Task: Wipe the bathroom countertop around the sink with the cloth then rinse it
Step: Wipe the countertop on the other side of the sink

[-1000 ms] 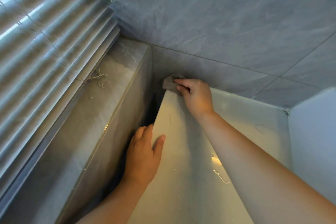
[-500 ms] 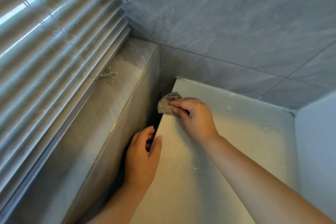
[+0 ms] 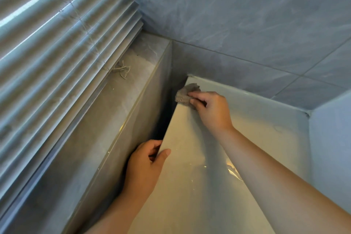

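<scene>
A pale glossy countertop [image 3: 199, 186] fills the lower middle, ending in a corner against grey tiled walls. My right hand [image 3: 210, 112] presses a small crumpled grey-brown cloth [image 3: 185, 94] onto the counter's left edge, a short way from the far corner. My left hand [image 3: 145, 165] grips the counter's left edge lower down, with the thumb on top and the fingers curled into the dark gap beside it. No sink is in view.
A grey stone window ledge [image 3: 98, 119] runs along the left, higher than the counter, with a dark gap [image 3: 165, 119] between them. Window blinds [image 3: 53, 34] hang over the ledge, with their loose cord [image 3: 122, 69] lying on it. A pale panel [image 3: 334, 138] stands at right.
My right hand drew the cloth back from the far corner along the left edge, then stayed near there. My left hand's fingers curled further over the counter's edge.
</scene>
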`<state>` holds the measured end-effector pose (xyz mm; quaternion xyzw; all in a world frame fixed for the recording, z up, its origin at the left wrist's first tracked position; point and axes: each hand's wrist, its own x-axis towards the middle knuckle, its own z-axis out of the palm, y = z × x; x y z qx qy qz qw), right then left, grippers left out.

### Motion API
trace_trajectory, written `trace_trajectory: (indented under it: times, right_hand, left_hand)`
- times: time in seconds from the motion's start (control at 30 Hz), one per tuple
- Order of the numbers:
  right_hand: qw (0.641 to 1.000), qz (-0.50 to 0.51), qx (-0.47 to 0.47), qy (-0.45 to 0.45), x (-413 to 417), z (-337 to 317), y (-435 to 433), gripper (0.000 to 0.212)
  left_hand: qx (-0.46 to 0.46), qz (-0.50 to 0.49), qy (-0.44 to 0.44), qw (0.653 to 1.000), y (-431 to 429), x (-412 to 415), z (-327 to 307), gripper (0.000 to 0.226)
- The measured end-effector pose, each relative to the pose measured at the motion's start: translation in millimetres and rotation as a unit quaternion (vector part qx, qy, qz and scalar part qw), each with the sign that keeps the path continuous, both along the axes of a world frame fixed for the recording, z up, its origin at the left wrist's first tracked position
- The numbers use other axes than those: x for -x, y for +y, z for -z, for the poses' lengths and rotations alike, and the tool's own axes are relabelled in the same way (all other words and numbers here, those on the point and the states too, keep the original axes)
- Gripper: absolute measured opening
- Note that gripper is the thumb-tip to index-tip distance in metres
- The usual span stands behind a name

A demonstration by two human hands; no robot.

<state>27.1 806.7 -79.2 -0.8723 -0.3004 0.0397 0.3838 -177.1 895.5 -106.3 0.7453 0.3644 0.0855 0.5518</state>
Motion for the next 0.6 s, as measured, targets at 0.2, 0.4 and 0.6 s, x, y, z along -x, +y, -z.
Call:
trace_trajectory:
  times: [0.2,0.4,0.6]
  right_hand:
    - [0.999,-0.045,-0.004,-0.010,38.7,7.4,-7.9,0.021]
    - [0.997,-0.079,0.004,0.022,62.6,3.1,-23.7,0.022]
    - [0.996,-0.013,-0.050,0.075,52.9,-24.4,-36.7,0.022]
  left_hand:
    - [0.015,-0.005,-0.007,1.000,-1.3,0.5,-5.0,0.015]
    - [-0.038,-0.009,0.023,0.999,-8.6,20.3,-8.3,0.055]
    - [-0.090,0.041,0.034,0.995,-13.8,29.4,-11.9,0.060]
